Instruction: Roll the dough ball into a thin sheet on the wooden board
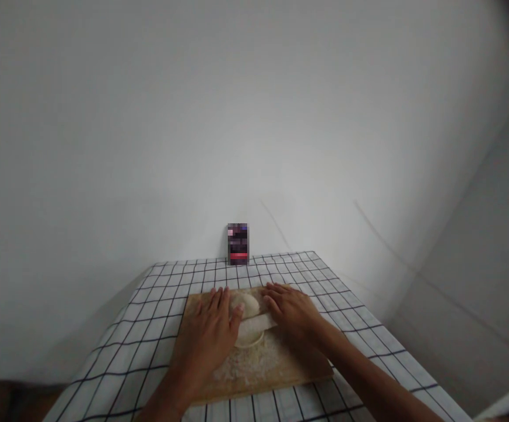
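A pale rolling pin lies across a piece of flattened dough, which shows on both the far and near sides of it. My left hand rests flat over the pin's left end, fingers stretched forward and thumb beside the dough. Over the right end lies my right hand, its palm down and fingers extended, pointing inward. Both palms hide the pin's ends. Beneath is a wooden board dusted with flour, most heavily near the dough's closer edge.
The board sits on a table with a white cloth checked in dark lines. A phone-like upright object, its face pixelated, leans against the plain wall at the table's far edge. Something dark is at lower left.
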Available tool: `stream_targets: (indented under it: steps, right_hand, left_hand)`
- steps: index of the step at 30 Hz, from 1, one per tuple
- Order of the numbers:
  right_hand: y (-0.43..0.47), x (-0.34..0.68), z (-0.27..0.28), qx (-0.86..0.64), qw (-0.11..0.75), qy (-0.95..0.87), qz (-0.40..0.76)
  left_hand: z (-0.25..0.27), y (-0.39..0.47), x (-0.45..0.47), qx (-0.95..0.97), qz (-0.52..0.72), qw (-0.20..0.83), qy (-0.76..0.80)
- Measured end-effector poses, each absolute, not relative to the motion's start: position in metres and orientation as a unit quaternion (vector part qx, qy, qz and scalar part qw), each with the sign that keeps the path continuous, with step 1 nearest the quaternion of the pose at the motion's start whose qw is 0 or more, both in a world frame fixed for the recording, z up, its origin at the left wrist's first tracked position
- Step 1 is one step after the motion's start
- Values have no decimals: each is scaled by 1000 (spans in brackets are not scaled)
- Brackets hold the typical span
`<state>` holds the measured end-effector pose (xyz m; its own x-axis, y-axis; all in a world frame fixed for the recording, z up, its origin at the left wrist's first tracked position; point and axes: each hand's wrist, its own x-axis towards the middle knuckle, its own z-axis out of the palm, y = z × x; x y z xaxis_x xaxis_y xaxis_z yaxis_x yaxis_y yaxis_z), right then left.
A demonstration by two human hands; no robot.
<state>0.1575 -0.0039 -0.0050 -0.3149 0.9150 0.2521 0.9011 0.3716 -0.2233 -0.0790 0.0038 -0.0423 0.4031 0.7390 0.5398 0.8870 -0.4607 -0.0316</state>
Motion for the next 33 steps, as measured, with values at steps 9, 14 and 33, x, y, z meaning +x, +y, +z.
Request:
stream_targets:
  steps: [9, 14, 33]
  right_hand:
    - [-37, 162, -24, -560, 206, -802, 18]
    - [-69, 163, -29, -558, 211, -802, 7]
    - [-55, 146, -19, -581, 193, -791, -29]
  left_hand:
    - [-35, -27, -71, -817, -239, 219, -477]
    - [-44, -45, -78, -828, -266, 215, -444]
    - [-37, 2, -83, -848, -211, 142, -465]
